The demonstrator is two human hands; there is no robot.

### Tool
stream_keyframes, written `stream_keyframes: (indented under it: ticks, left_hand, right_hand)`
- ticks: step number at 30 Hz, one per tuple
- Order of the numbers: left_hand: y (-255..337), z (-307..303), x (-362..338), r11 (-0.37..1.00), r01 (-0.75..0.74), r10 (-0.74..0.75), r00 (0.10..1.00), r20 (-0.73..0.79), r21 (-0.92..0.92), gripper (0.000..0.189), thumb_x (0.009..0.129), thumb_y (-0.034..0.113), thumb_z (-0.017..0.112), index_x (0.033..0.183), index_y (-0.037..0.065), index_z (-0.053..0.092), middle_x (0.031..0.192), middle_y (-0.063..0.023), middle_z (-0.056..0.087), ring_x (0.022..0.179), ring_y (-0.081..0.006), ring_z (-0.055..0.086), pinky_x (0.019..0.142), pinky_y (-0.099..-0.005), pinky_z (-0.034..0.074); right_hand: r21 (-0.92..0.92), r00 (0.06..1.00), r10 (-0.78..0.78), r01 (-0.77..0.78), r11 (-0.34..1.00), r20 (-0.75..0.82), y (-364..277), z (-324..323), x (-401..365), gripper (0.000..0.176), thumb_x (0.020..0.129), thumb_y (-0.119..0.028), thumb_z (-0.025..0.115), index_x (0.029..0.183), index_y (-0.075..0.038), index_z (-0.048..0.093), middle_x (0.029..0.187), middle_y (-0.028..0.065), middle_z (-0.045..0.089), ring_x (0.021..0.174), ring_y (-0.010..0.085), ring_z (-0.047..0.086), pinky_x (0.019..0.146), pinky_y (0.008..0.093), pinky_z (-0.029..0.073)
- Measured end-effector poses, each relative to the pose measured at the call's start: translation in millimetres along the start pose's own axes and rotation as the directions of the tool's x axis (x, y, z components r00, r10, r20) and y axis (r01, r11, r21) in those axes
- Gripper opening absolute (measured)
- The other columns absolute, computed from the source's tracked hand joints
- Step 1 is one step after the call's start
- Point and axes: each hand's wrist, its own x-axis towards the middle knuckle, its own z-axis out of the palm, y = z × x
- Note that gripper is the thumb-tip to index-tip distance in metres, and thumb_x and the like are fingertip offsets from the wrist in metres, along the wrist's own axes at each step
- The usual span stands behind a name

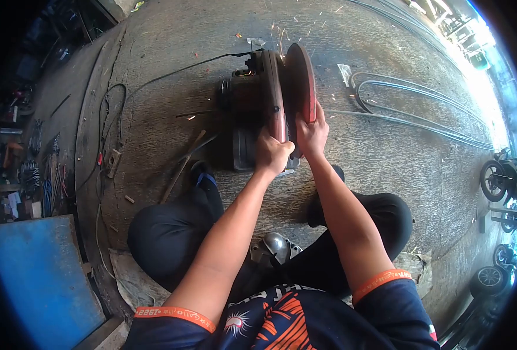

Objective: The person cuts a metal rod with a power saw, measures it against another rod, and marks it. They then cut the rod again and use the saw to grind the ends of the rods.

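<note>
Left hand (pixel 272 154) is down and clenched, fist shut tight around the handle at the near end of the chop saw (pixel 249 111); knuckles up, arm straight out from the shoulder. Right hand (pixel 312 134) sits just beside it, touching, fingers curled over the lower edge of the red round guard (pixel 301 76); a firm grasp, palm against the metal. The saw stands on the concrete floor (pixel 386 157) straight ahead of the person, between the knees and well within arm's reach; its dark base runs back toward the feet. Sparks (pixel 281 32) are flying off the far side, scattering across the floor beyond the guard. A black power cable (pixel 176 70) runs away from the saw's far end to the left; a thin metal strip (pixel 182 166) lies slanted near the left shoe (pixel 203 175). To the right, well apart from the hands, long steel rods (pixel 410 99) curve over the floor. Further out: a blue panel (pixel 37 274) at the lower left, and wheels (pixel 494 179) at the right edge.
</note>
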Motion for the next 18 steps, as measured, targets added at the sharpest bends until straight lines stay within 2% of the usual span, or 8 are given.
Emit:
stream_keyframes:
  ticks: [4,6,9,13,15,18]
  left_hand:
    - [-2.2,0.6,1.0,0.999,-0.024,0.024,1.0,0.005,-0.044,0.036,0.064,0.007,0.065,0.096,-0.003,0.052,0.079,-0.0125,0.058,0.071,-0.0232,0.061,0.068,-0.036,0.051]
    - [-3.0,0.1,1.4,0.999,0.026,-0.025,0.999,0.028,-0.037,0.035,0.064,0.007,0.064,0.095,-0.003,0.052,0.079,-0.0125,0.057,0.071,-0.0224,0.06,0.067,-0.0359,0.05]
    - [-0.7,-0.6,1.6,0.999,-0.007,0.009,0.999,0.039,-0.036,0.035,0.064,0.007,0.064,0.095,-0.003,0.052,0.077,-0.012,0.057,0.069,-0.0215,0.059,0.065,-0.0354,0.05]
    - [3.9,-1.3,-0.3,1.0,0.02,-0.021,0.999,0.028,0.008,0.034,0.064,0.007,0.064,0.094,-0.003,0.051,0.076,-0.0112,0.056,0.067,-0.0207,0.058,0.063,-0.0348,0.049]
    - [-0.8,0.5,0.8,0.998,-0.055,0.055,0.998,-0.005,-0.032,0.033,0.064,0.007,0.064,0.093,-0.003,0.051,0.074,-0.0106,0.056,0.065,-0.0206,0.057,0.062,-0.0345,0.049]
    - [-1.3,0.3,0.5,0.999,-0.039,0.039,0.999,0.006,-0.024,0.034,0.064,0.007,0.065,0.093,-0.003,0.051,0.076,-0.011,0.056,0.066,-0.0207,0.057,0.063,-0.0346,0.049]
  right_hand:
    - [-0.018,1.0,-0.015,0.015,1.0,-0.011,0.9,0.7,0.4,0.052,0.079,-0.02,0.063,0.129,-0.007,0.051,0.098,0.0244,0.065,0.091,0.0443,0.062,0.08,0.0478,0.049]
    - [-0.011,1.0,-0.002,0.002,1.0,-0.008,0.1,0.1,-0.7,0.052,0.079,-0.019,0.063,0.128,-0.008,0.052,0.099,0.0243,0.065,0.092,0.044,0.062,0.08,0.0477,0.049]
    - [-0.021,0.999,-0.04,0.039,0.999,-0.008,2.8,0.6,0.3,0.051,0.079,-0.019,0.062,0.128,-0.008,0.052,0.099,0.0239,0.065,0.092,0.0439,0.062,0.08,0.0477,0.049]
    - [-0.017,1.0,-0.025,0.025,1.0,-0.007,0.1,0.0,0.0,0.051,0.079,-0.019,0.062,0.127,-0.008,0.052,0.099,0.0237,0.065,0.092,0.0439,0.062,0.079,0.0479,0.049]
    - [-0.009,0.999,-0.031,0.031,0.999,-0.018,-1.6,-0.2,-0.2,0.051,0.079,-0.019,0.062,0.127,-0.008,0.052,0.099,0.0236,0.065,0.092,0.0438,0.062,0.079,0.0481,0.049]
    - [-0.023,0.999,-0.037,0.036,0.999,-0.021,-2.9,-1.0,-0.5,0.05,0.079,-0.018,0.062,0.127,-0.007,0.052,0.099,0.0235,0.065,0.091,0.0439,0.062,0.079,0.0478,0.049]
